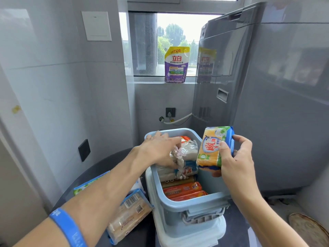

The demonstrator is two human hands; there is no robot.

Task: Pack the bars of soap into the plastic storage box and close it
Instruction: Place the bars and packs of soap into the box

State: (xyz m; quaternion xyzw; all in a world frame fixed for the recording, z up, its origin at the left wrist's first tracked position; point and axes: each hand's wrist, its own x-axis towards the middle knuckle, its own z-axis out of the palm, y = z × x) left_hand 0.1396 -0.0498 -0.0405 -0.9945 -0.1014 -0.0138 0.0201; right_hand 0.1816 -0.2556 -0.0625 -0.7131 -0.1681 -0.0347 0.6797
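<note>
A pale blue plastic storage box (199, 207) stands open on a dark round table, on top of its lid (194, 234). Several wrapped soap bars lie inside, orange ones (183, 190) at the near end. My left hand (160, 150) reaches into the box and grips a clear-wrapped pale soap pack (188, 150). My right hand (235, 157) holds a yellow, blue and green wrapped soap bar (213, 148) just above the box's right rim. Two more soap packs lie on the table left of the box: a beige one with a barcode (128, 216) and a green-blue one (89, 184).
A grey washing machine (249, 86) stands close on the right. A purple detergent pouch (176, 65) sits on the window sill behind. Tiled walls close in at the left and back. A wall socket (170, 112) and hose are behind the box.
</note>
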